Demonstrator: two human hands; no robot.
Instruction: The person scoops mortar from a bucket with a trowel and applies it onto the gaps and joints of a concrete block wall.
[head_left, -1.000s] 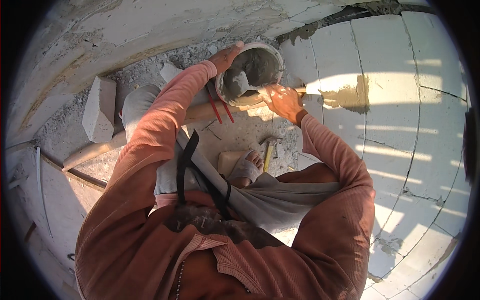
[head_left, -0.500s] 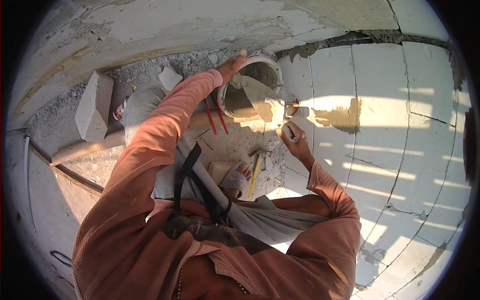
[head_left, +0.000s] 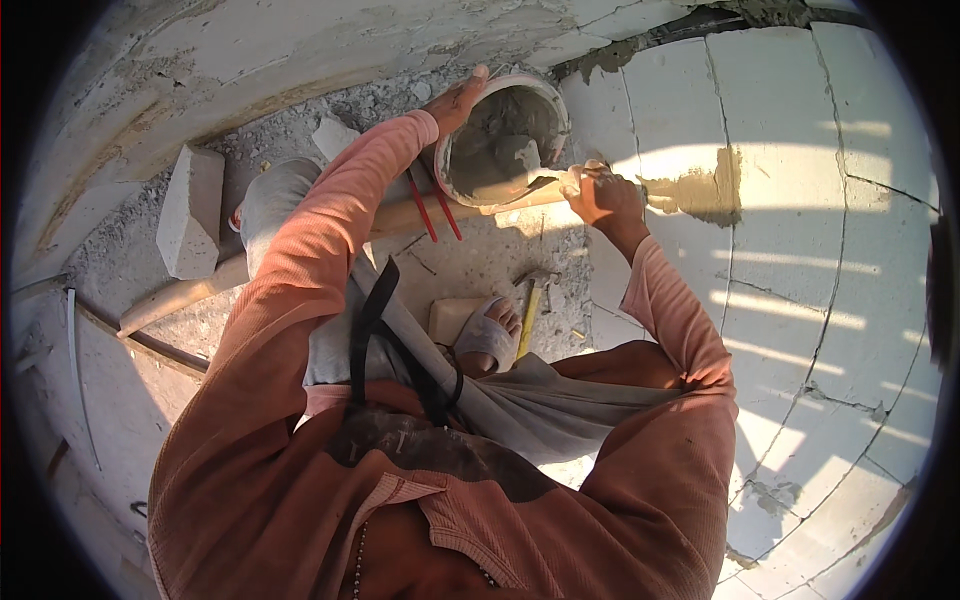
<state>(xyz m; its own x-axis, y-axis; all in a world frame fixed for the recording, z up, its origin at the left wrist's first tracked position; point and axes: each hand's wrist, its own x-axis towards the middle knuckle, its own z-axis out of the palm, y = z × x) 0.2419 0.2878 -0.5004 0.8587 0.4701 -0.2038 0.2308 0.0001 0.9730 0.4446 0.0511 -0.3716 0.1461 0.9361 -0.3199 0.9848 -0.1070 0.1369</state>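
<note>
Bucket (head_left: 563, 115), one, round, pale-rimmed, its mouth turned toward me, part-filled with grey mortar (head_left: 505, 115). Left hand (head_left: 456, 106), one, laid on the far-left part of its rim, presumably to steady the bucket against the push of the tool; part of the fingers is hidden, so I cannot tell whether they close around the edge. Right hand (head_left: 606, 198), one, clamped on a trowel (head_left: 517, 158), blade dipped inside the bucket and handle out past the near-right rim, a hold that seems meant to let the blade reach the mix from the side. Hands: apart from each other, the bucket's mouth between them. The trowel's blade lies left of my right hand and lower in view than my left; the mortar sits right of my left hand. Wooden pole (head_left: 400, 218), one, on the ground, running just below the bucket. Red handles (head_left: 421, 208), two, slim, beside the bucket's near-left side. Hammer (head_left: 531, 312), one, yellow-handled, on the ground beside my sandalled foot (head_left: 487, 337). White block (head_left: 192, 222), one, well left of both hands.
</note>
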